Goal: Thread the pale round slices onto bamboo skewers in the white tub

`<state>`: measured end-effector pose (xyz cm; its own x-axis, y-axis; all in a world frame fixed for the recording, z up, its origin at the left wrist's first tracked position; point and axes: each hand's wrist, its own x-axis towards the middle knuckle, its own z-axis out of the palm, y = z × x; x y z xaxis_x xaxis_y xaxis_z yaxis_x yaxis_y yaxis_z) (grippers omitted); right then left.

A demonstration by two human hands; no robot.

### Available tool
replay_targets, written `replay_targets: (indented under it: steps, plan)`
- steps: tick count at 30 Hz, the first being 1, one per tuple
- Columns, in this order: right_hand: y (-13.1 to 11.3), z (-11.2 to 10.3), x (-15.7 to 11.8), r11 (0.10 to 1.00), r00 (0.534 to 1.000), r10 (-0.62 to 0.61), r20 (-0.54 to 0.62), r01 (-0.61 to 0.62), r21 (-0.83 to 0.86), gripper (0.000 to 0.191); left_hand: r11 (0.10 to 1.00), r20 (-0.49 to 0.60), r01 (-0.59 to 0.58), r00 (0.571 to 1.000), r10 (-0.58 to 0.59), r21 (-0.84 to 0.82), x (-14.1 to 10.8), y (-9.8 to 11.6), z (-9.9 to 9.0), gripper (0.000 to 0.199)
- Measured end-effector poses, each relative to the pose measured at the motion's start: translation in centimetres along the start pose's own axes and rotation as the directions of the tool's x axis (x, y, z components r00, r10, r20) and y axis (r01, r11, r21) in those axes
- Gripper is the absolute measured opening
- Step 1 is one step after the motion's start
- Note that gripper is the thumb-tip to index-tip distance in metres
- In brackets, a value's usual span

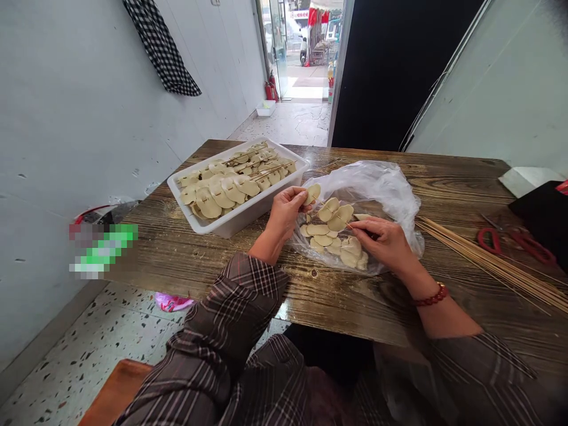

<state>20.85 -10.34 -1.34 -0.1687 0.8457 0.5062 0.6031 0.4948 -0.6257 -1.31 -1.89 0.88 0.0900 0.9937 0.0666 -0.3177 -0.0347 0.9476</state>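
Note:
My left hand (286,214) pinches a pale, flat round slice (313,193) at the near left of an open clear plastic bag (386,183). My right hand (385,241) is closed on a thin wooden skewer, which carries a few slices (339,218) toward its left end. Below the skewer, loose slices (326,235) lie in the bag. Left of the bag stands a white tub (239,223) filled with skewered slices (222,190), some sticks poking out on top.
A bundle of bare skewers (483,254) lies at the right of the wooden table (177,254), beside red-handled scissors (532,245). A black box (541,213) sits at the far right edge. A checked cloth (164,50) hangs on the left wall.

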Motion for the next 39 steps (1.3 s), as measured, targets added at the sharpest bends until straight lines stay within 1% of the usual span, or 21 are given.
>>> replay_targets:
  steps: [7,14,19,23,28,30,31,33,36,39]
  plan:
    - [0.03,0.03,0.06,1.0,1.0,0.005,0.002,-0.004,-0.001,0.02,0.995,-0.034,-0.087,0.995,0.089,0.052,-0.06,-0.08,0.11,0.016]
    - [-0.11,0.07,0.09,1.0,1.0,0.003,-0.002,-0.003,0.009,0.02,0.993,-0.042,-0.1,0.994,0.103,0.066,0.01,-0.14,0.08,0.019]
    - [-0.1,0.04,0.05,1.0,1.0,0.004,-0.003,-0.004,-0.007,0.02,0.987,-0.047,-0.133,0.989,0.137,0.086,0.11,-0.26,0.04,0.016]
    - [-0.06,0.05,-0.02,1.0,1.0,0.012,-0.002,-0.012,-0.013,0.02,0.955,-0.057,-0.181,0.978,0.2,0.233,0.12,-0.36,-0.04,0.012]
    - [0.02,0.12,-0.01,1.0,1.0,0.009,-0.006,-0.009,-0.009,0.02,0.857,-0.046,-0.283,0.941,0.335,0.431,0.11,-0.4,-0.06,0.006]
    - [0.03,0.15,0.01,1.0,1.0,0.006,-0.007,-0.006,-0.011,0.019,0.822,-0.041,-0.303,0.93,0.366,0.483,0.13,-0.46,-0.03,0.005]
    - [0.03,0.17,0.01,1.0,1.0,0.006,-0.006,-0.006,-0.011,0.019,0.818,-0.038,-0.301,0.93,0.365,0.49,0.15,-0.52,-0.02,0.005]
    - [0.06,0.22,-0.01,1.0,1.0,0.011,-0.001,-0.011,-0.002,0.02,0.847,-0.037,-0.278,0.944,0.329,0.454,0.2,-0.66,-0.01,0.004]
    - [0.16,0.38,-0.09,0.999,0.999,0.041,0.004,-0.041,0.028,0.02,0.922,-0.037,-0.205,0.973,0.23,0.328,0.25,-0.82,-0.01,0.008]
    - [0.33,0.58,-0.13,0.995,0.997,0.076,0.009,-0.077,0.06,0.02,0.972,-0.019,-0.128,0.991,0.134,0.199,0.19,-0.77,0.04,0.016]
